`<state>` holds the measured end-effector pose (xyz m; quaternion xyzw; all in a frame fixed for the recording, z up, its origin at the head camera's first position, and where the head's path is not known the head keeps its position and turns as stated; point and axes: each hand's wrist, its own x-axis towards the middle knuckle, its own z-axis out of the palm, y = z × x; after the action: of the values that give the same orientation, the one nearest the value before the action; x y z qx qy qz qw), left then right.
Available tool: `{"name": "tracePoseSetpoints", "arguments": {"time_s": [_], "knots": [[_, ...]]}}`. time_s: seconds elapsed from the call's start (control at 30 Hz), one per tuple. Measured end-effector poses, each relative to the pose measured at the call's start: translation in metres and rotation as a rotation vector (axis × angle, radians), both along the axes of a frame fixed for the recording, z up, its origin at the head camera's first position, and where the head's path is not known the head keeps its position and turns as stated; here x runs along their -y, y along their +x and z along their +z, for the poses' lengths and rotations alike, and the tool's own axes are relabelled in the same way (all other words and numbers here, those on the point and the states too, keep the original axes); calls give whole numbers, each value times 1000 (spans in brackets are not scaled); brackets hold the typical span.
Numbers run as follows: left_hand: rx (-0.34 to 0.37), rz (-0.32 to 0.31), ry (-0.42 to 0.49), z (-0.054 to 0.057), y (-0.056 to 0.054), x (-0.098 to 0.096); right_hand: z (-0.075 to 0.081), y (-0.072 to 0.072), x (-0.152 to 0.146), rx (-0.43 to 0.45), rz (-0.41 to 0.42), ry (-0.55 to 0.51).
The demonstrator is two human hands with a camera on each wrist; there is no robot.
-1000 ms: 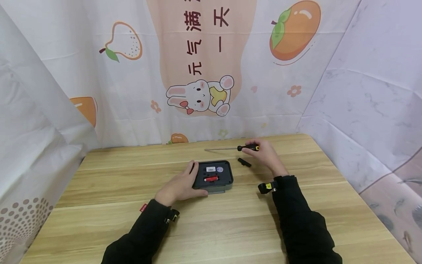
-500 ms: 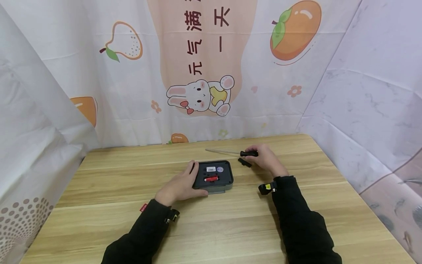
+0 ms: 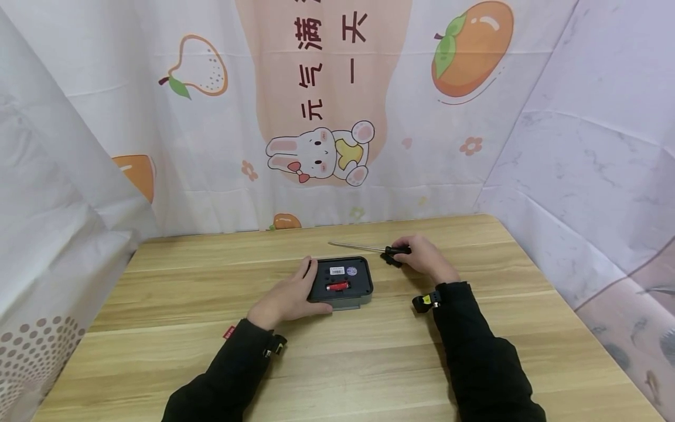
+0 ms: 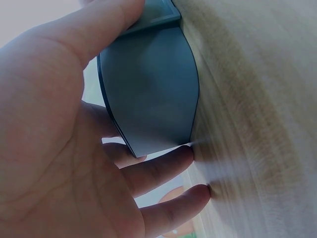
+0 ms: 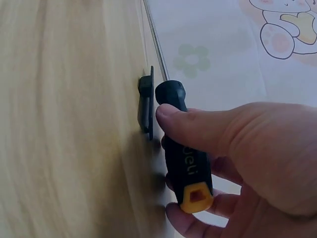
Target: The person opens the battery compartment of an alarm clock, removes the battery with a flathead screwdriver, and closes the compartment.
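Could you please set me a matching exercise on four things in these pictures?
Things:
1. Screwdriver
2. Battery
3. Small plastic cover
4. Device

States:
A. Red, lying in a slot
B. Held by the left hand
C. Held by the right hand
D. Black, close to the tool's handle

Pairs: 1-C, 2-A, 3-D, 4-B

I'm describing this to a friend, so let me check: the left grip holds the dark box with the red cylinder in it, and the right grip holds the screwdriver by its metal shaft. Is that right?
Not quite: the right grip holds the screwdriver by its black handle, not its metal shaft, as the right wrist view shows. The rest stands.
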<state>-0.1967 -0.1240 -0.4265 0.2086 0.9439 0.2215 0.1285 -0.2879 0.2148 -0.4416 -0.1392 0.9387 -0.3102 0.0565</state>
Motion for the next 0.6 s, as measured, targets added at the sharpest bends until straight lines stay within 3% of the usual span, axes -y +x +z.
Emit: {"name": "tracePoseSetpoints", "arguments": {"time_s": [0.6], "knots": [[5, 5, -5, 2, 0, 0, 0, 0, 0, -15, 37, 24]]}}
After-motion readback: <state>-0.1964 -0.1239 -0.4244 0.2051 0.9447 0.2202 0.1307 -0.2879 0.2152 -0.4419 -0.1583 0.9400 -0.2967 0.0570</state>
